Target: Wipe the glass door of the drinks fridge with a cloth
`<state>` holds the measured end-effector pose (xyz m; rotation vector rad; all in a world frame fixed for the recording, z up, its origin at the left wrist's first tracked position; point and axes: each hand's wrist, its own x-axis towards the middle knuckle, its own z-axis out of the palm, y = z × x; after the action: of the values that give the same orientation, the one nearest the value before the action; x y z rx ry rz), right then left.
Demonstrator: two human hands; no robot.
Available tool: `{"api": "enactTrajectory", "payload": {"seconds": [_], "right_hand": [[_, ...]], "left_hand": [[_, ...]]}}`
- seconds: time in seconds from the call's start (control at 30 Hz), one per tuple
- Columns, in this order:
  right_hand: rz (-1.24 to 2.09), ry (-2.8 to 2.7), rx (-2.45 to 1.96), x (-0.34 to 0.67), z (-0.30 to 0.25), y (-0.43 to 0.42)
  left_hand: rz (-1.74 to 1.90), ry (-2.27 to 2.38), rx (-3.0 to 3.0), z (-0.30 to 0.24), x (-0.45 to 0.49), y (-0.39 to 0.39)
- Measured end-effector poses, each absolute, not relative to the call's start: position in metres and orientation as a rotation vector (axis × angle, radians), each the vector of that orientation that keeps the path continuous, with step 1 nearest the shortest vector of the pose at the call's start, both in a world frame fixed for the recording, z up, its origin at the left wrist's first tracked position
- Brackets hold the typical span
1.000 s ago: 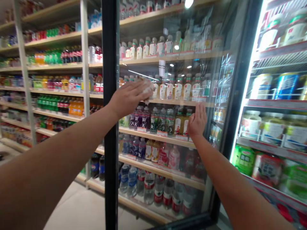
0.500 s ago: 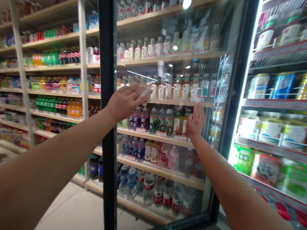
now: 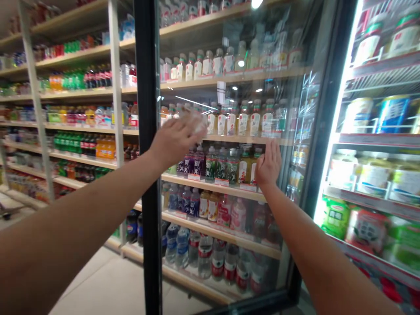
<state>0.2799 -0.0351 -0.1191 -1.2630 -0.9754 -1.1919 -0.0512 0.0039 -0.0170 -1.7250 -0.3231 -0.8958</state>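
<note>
Both arms out, palms forward.
The left arm reaches up from the lower left to a left hand held flat, its back toward the camera, fingers stretched to the right and blurred at the tips. The right arm comes up from the lower right; the right hand stands upright, palm away, fingers straight and together, lower than the left.

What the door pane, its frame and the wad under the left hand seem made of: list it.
Door pane: clear glass, glossy; it mirrors ceiling lights.
Frame: black, smooth, likely painted metal or plastic.
Wad under the left hand: white, soft, crumpled; cloth or paper, too blurred to tell.
</note>
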Motion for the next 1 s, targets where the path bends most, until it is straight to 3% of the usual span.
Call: {"api": "enactTrajectory", "payload": {"seconds": [0.13,0.37,0.5,0.6,0.83,1.0], "right_hand": [[-1.207,-0.977,-1.239,0.280,-0.119,-0.034],[-1.221,-0.987,-1.245,0.282,-0.120,-0.032],[-1.245,-0.984,-1.237,0.283,-0.120,-0.032],[-1.246,-0.975,-1.239,0.283,-0.120,-0.032],[-1.214,-0.974,-1.266,0.280,-0.119,-0.035],[-1.172,-0.975,-1.305,0.278,-0.118,-0.037]], "left_hand": [[-0.657,-0.036,-1.816,-0.027,-0.037,0.001],[-1.181,-0.438,-1.754,0.001,-0.016,0.010],[-0.760,-0.065,-1.903,-0.044,0.009,0.006],[-0.528,0.070,-1.925,-0.050,0.018,-0.002],[-1.051,-0.400,-1.827,-0.002,0.018,-0.006],[-0.573,-0.084,-1.926,-0.035,0.032,-0.011]]}}
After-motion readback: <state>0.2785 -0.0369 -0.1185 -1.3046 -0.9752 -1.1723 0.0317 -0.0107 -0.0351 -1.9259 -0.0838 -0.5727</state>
